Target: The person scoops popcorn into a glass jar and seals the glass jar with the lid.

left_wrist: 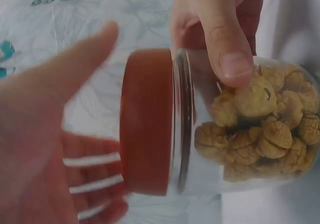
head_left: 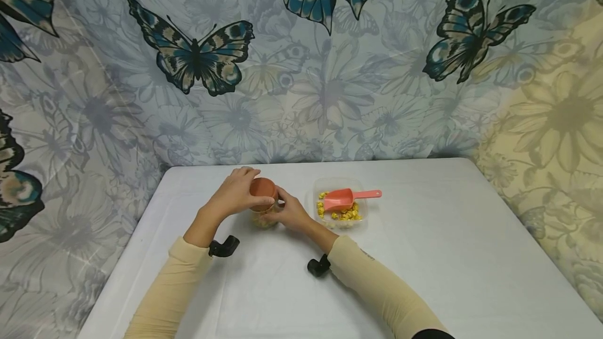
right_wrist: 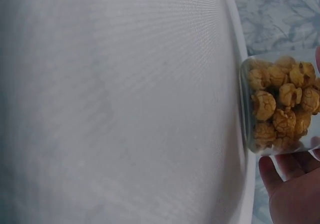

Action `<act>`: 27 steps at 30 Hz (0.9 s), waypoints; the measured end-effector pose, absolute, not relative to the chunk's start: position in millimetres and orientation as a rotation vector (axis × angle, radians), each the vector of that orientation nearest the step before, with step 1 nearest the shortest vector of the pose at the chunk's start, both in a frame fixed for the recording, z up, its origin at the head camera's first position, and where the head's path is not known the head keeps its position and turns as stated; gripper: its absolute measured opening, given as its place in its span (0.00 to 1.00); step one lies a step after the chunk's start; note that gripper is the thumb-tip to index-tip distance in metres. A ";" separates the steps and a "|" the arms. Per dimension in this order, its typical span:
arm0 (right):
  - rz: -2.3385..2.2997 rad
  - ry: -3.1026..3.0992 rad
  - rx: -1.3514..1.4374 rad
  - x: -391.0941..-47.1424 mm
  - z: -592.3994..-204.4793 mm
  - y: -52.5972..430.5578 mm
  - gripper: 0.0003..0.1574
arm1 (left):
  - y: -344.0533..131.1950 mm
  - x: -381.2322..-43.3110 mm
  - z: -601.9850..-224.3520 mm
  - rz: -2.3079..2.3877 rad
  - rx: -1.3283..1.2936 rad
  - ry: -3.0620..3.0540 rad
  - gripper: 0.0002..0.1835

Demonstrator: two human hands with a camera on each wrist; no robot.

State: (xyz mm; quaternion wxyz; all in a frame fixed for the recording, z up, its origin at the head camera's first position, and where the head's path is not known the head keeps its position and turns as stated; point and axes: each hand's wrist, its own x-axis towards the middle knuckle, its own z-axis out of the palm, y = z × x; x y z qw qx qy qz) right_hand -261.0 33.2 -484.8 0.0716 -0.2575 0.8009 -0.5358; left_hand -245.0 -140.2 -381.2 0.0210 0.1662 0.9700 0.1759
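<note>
A clear jar [left_wrist: 210, 169] with a reddish-brown lid [left_wrist: 145, 124] stands upright on the table, partly filled with caramel-coloured popcorn [right_wrist: 282, 103]. My right hand [head_left: 293, 212] grips the jar's body, thumb on the near side and fingers round the other. The left hand [head_left: 234, 192] is spread around the lid; in the left wrist view its thumb stands off from the lid, while the fingertips reach the lid's edge. In the head view, the two hands hide much of the jar.
To the right of the jar is a clear plastic tub [head_left: 318, 184] with yellow popcorn [head_left: 348, 214] inside. A coral-red scoop [head_left: 340, 199] lies in it, its handle over the right rim. A white cloth covers the table [head_left: 447, 255]; a butterfly-print backdrop [head_left: 330, 119] rises behind.
</note>
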 end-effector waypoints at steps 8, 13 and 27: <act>-1.617 2.366 -0.735 -253.9 -469.7 35.2 0.51 | -145.7 -248.2 -376.4 0.635 0.681 2.856 0.38; -1.606 2.348 -0.752 -244.9 -457.9 36.0 0.50 | -145.9 -243.7 -377.4 0.691 0.743 2.724 0.43; -1.612 2.399 -0.739 -261.8 -488.2 31.7 0.50 | -141.7 -242.9 -378.8 0.621 0.667 2.918 0.33</act>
